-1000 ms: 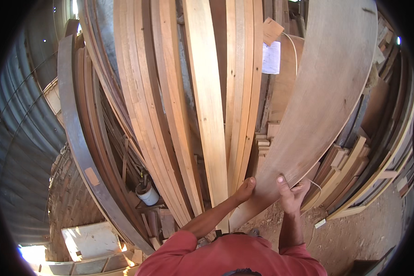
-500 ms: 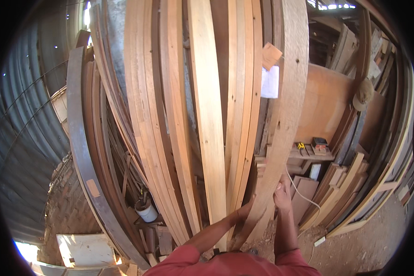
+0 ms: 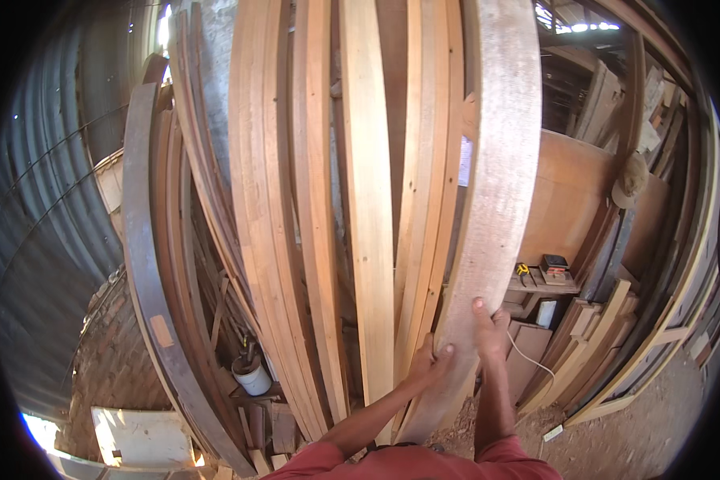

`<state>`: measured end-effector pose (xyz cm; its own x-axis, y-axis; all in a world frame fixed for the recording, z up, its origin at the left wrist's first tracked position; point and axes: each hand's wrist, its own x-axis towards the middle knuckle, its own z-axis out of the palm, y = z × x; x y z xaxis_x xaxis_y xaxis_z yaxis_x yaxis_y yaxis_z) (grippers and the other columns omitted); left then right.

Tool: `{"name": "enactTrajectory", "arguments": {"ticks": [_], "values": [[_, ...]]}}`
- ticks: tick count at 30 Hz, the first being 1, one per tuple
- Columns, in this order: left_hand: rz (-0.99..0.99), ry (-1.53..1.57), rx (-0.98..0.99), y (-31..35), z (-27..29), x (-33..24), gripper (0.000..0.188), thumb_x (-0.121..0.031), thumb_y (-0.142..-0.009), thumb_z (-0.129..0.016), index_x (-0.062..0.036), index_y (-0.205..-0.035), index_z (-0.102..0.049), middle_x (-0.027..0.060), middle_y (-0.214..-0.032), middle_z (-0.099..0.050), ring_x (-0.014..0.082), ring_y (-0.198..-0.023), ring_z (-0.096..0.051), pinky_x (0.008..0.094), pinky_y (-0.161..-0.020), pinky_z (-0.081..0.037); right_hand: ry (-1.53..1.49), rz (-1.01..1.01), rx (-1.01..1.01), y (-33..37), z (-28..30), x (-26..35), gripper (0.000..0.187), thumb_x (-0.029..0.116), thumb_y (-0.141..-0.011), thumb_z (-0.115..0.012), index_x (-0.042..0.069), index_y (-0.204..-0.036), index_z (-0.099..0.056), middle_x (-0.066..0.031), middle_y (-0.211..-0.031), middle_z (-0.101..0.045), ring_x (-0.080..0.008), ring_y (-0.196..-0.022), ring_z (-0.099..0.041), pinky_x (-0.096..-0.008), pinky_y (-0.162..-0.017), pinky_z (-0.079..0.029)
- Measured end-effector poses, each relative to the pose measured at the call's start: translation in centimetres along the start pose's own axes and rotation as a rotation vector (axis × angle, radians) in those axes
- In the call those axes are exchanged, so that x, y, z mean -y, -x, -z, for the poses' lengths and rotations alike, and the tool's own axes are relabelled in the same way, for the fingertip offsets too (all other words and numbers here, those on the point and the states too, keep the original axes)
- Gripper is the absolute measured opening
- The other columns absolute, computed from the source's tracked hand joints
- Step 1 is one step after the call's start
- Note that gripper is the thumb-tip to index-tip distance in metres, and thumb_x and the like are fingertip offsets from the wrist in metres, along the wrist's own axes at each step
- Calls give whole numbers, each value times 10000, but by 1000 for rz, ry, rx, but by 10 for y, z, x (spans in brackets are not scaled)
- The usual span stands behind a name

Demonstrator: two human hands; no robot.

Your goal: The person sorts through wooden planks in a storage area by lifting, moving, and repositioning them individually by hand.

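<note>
A long, broad wooden plank (image 3: 500, 160) stands nearly upright in front of me, its pale, rough face toward me and its top beyond the picture's upper edge. My left hand (image 3: 430, 364) grips the plank's left edge low down, thumb on the face and fingers partly hidden. Slightly higher, my right hand (image 3: 490, 330) is closed round the right edge, its thumb pressed on the face. Left of the plank, several lighter timber boards lean upright, among them a pale yellow board (image 3: 366, 200). Behind the plank, a white paper sheet (image 3: 465, 162) shows only in part.
Dark boards (image 3: 148, 208) lean at the left by a corrugated metal wall (image 3: 40, 200). A white bucket (image 3: 252, 376) holds tools. To the right are a small shelf (image 3: 548, 286) with a yellow-and-black tool, a hanging cap (image 3: 632, 180), stacked offcuts and a white cable (image 3: 530, 358).
The plank has turned so more of its broad face shows, covering most of the paper sheet. My left thumb has come onto its front face, and my right hand's thumb now lies flat on it.
</note>
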<state>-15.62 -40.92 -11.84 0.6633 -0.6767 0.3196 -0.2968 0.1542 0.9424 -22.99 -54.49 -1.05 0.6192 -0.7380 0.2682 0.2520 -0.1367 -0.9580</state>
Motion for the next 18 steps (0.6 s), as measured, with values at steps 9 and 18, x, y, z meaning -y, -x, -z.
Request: {"name": "enactTrajectory", "arguments": {"ticks": [9,18], "values": [[-254,85,-44,-31,-12,-14,457,-344,-1031,-567,79,-1204,-544,118,-867,-665,138,-747,-608,333,-620,-491,160,265,-98,-4,-6,48,482,369,-953,-692,-69,-1149,-656,-83,-980,-696,-135,-888,-606,-326,-776,-514],[-56,-187,-18,-80,-9,22,619,-369,-986,-647,58,-1376,-429,264,-1239,-593,364,-1113,-620,449,-962,-499,275,109,-138,-67,19,-22,594,427,-962,-670,-97,-1235,-616,-163,-1018,-722,-162,-945,-625,-360,-835,-517]]}}
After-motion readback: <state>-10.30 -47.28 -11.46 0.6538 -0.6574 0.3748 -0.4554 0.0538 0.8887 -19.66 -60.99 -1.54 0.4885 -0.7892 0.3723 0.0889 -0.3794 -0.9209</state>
